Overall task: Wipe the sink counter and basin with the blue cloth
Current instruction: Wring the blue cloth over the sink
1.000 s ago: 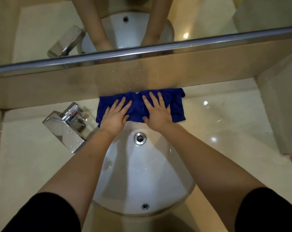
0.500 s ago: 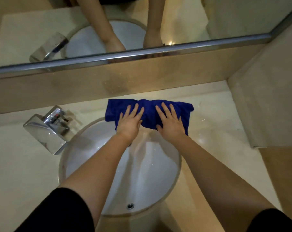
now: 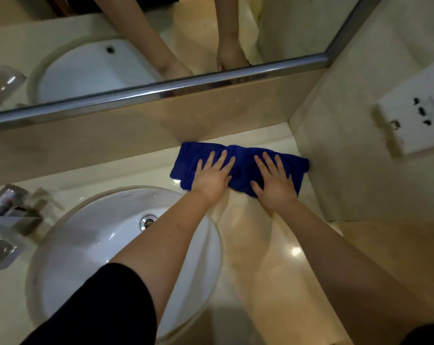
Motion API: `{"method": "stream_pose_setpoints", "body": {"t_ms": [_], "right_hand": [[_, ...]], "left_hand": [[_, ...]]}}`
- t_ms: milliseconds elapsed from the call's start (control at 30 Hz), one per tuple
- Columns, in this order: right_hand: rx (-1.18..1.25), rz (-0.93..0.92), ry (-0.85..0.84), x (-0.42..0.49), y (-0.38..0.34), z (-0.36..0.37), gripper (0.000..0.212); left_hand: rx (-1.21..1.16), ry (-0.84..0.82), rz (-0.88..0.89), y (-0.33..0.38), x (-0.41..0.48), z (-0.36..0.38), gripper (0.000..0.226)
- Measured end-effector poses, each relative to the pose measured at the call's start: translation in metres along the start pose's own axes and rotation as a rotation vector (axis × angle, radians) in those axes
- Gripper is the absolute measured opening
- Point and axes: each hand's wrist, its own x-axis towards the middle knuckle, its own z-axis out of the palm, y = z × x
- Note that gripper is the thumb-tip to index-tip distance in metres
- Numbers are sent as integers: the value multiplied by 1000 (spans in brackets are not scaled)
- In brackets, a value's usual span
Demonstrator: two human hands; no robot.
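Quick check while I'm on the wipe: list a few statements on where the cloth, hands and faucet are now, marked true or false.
1. The left hand and right hand both lie flat on the cloth. True.
2. The cloth lies inside the basin. False: it lies on the counter, behind and right of the basin.
3. The cloth's right end reaches the side wall. True.
4. The faucet stands right of the basin. False: it stands to the left.

Dim, warm light. One glare spot sits on the glossy cream stone surface (image 3: 273,270). The chrome tap (image 3: 9,220) and white wall socket (image 3: 415,120) are blurred.
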Motion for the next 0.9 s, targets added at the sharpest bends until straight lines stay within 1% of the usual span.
{"method": "stream_pose_setpoints", "body": {"t_ms": [267,433,567,767,900], "right_hand": [[-19,-38,3,50,21,-31,70],[-37,-9,-24,46,15,-27,69],[-46,-3,-63,16,11,-15,70],[-23,8,-29,-59,11,22,72],[-7,46,-27,-113,7,50,73]], "left_hand": [[-36,-28,13,11,36,-16,61],[-48,-20,7,14,29,-13,57],[-19,-17,23,15,2,1,55],[38,-50,64,20,-62,33,53],[4,-89,112,21,-111,57,53]]}}
